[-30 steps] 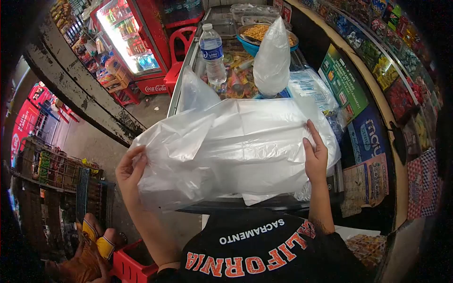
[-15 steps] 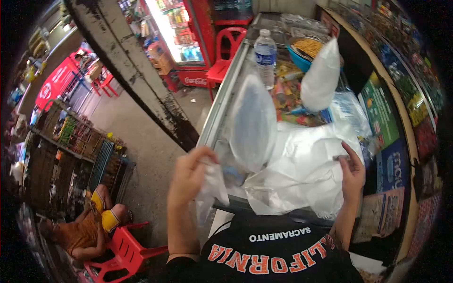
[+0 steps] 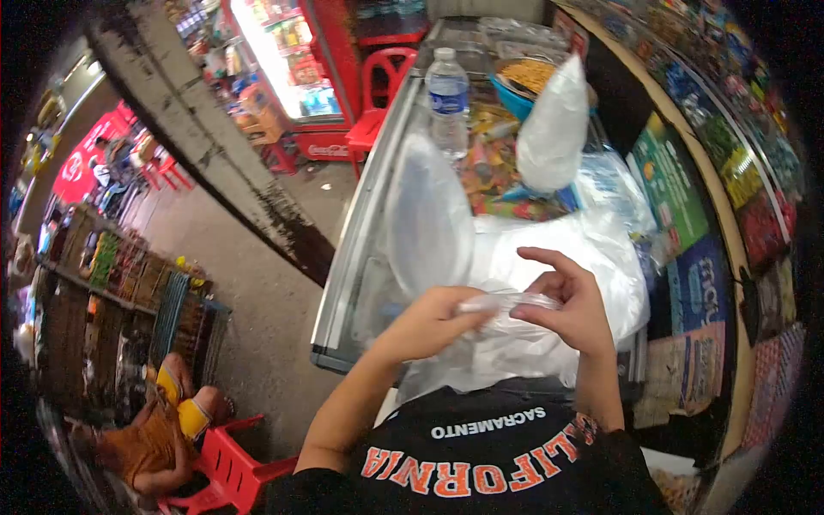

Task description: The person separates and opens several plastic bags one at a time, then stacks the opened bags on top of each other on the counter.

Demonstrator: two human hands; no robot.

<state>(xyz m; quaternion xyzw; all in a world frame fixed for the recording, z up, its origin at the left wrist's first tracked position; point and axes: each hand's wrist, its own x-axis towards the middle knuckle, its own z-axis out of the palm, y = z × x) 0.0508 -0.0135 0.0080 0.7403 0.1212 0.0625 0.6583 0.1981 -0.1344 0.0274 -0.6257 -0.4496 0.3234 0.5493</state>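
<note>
Silver-edged and crowded, the counter [image 3: 345, 257] stretched away across the shop, and right at its near end both hands were on the same piece! Left hand [image 3: 442, 319] clamped one end of some thin clear plastic [image 3: 508, 301], thumb pressed over fingers; right hand [image 3: 562, 302] had the other end between thumb and curled fingers, forefinger lifted away. That bunched plastic hung above a heap of white plastic sheeting [image 3: 601, 279]. Just beyond the left hand, a long, pale, translucent bag [image 3: 427, 219]! Farther up, a water bottle [image 3: 448, 107] stood upright, with colourful packets [image 3: 493, 159] beside it, then a pointed white bag [image 3: 554, 129], also upright, and a blue bowl [image 3: 513, 103] of golden food behind. Off to the left, a person [image 3: 154, 446] in orange and yellow sat near a red chair [image 3: 230, 468].
</note>
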